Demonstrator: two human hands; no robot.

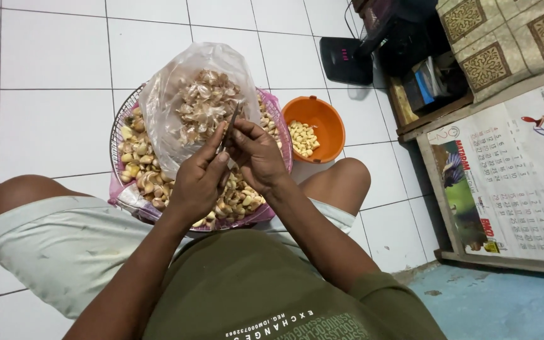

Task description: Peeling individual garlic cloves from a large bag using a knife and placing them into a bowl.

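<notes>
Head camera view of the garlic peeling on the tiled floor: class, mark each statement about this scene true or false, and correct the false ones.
1. The orange bowl holds peeled cloves. True.
2. The clear plastic bag is full of water. False: it holds dry papery garlic skins.
3. The hands, left hand and right hand, meet above the wire basket. True.
4. The wire basket sits on a wooden table. False: it rests on the white tiled floor, between the person's knees.
5. A thin knife is held between the hands. True.
6. The orange bowl lies inside the basket. False: it stands beside it on the floor.
</notes>
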